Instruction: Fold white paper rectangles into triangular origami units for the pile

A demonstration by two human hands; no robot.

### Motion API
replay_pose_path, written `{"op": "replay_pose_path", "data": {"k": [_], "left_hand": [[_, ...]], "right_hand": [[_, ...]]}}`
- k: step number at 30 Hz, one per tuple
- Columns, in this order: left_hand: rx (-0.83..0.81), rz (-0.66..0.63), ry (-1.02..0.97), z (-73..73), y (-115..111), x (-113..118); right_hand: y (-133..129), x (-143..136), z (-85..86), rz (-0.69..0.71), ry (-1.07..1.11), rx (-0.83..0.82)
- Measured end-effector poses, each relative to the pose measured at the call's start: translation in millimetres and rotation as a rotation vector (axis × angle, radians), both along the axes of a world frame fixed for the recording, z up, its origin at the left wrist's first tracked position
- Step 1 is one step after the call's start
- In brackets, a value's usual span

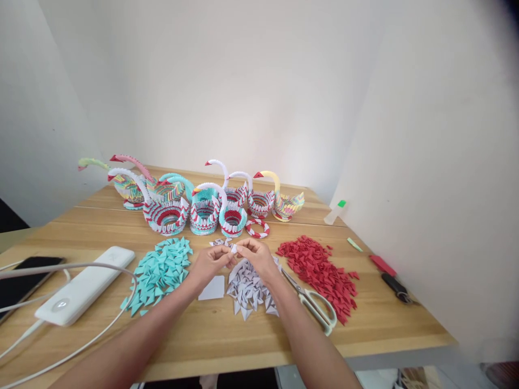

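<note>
My left hand and my right hand meet over the middle of the table. Between their fingertips they pinch a small white folded paper piece; its exact shape is partly hidden by the fingers. Beneath my right hand spreads a pile of white folded paper triangles. A stack of white paper slips lies just below my left hand. Behind the hands are a few more pale triangles. To the left is a heap of turquoise triangles, to the right a heap of red triangles.
Several folded-paper swans stand along the back, beside a red-and-white paper ring. Scissors lie right of the white pile. At left are a white power bank, cables and a black phone. A black-handled cutter rests far right.
</note>
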State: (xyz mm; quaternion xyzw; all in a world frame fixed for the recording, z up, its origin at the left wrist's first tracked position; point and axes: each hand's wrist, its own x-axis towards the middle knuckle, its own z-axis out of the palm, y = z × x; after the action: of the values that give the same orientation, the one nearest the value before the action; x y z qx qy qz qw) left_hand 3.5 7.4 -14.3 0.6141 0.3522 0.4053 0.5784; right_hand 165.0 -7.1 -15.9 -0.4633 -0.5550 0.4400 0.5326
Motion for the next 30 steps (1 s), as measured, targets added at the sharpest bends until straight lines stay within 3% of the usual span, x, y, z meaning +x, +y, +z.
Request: {"op": "replay_pose_path", "data": {"k": [6, 12, 17, 25, 30], "left_hand": [[0.056, 0.04, -0.01, -3.1, 1, 1], [-0.065, 0.004, -0.199, -6.4, 4, -3], [-0.13, -0.018, -0.264, -10.9, 9, -6], [-0.138, -0.106, -0.249, -6.9, 8, -6], [-0.071, -0.026, -0.136, -6.5, 7, -5]], "right_hand": [[-9, -9, 3.5, -0.167, -0.433, 0.394], [-10, -8, 6.4, -0.085, -0.481, 0.563], [-6, -4, 1.0, -0.043, -0.652, 0.745], [-4, 1, -0.8, -0.106, -0.7, 0.775], [-5, 3, 5.7, -0.059, -0.514, 0.584]]}}
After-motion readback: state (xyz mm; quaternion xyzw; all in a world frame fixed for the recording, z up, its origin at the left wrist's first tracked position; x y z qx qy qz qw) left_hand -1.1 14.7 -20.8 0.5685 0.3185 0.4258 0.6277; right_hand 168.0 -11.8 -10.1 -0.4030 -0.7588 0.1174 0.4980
